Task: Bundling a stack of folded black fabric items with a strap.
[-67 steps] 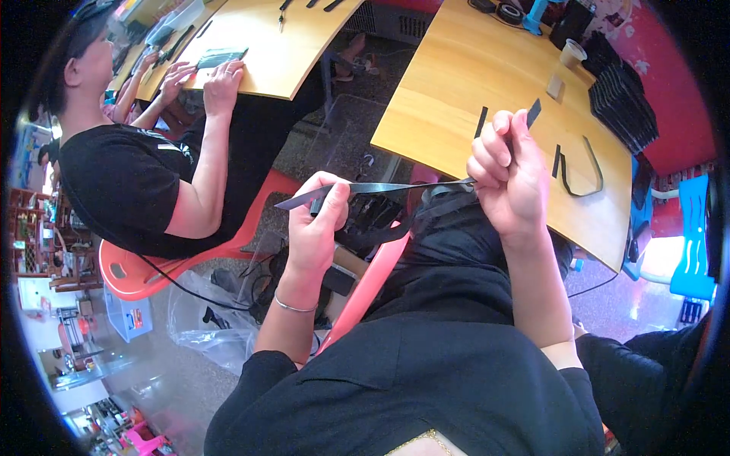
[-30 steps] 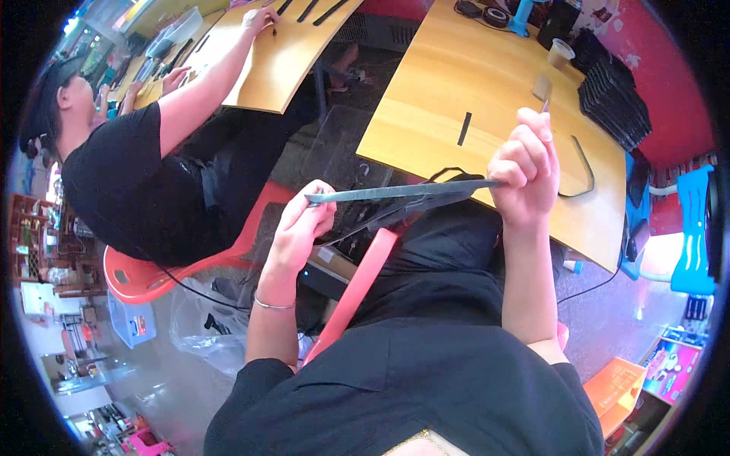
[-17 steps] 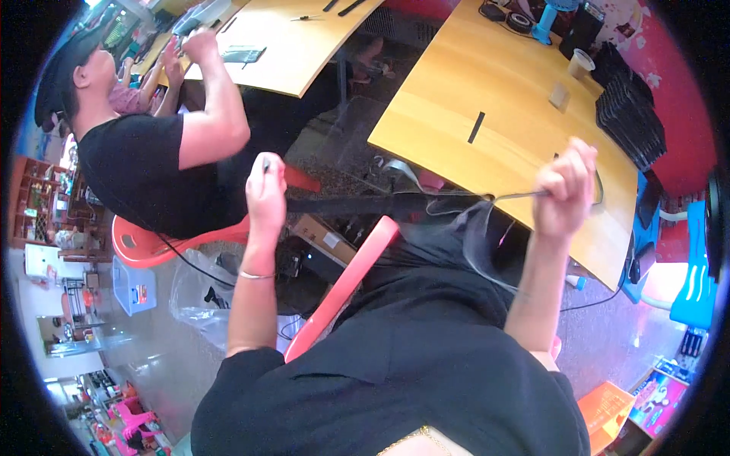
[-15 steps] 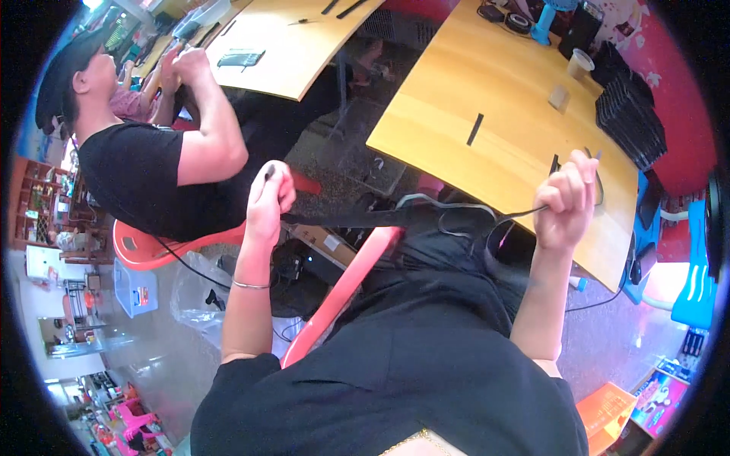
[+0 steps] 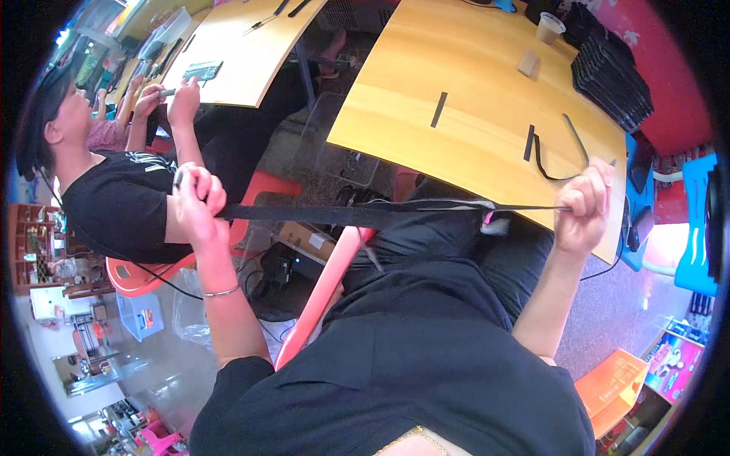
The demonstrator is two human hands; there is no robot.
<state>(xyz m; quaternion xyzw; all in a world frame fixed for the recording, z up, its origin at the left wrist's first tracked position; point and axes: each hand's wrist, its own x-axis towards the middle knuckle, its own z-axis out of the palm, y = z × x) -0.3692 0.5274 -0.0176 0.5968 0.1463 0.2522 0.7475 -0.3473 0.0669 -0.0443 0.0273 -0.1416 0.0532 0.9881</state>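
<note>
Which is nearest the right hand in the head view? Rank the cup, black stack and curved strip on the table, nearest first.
1. Curved strip, just beyond the right hand.
2. Black stack, along the right side.
3. Cup, farther up, left of the stack.

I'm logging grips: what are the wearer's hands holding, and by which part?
A black strap, stretched between them: the left hand grips it toward one end, the right hand toward the other. Its exact ends are hard to make out.

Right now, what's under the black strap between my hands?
Under the black strap you can see dark trousers, a red chair part and a cardboard box. Whatever lies directly behind it is covered and cannot be seen.
</note>
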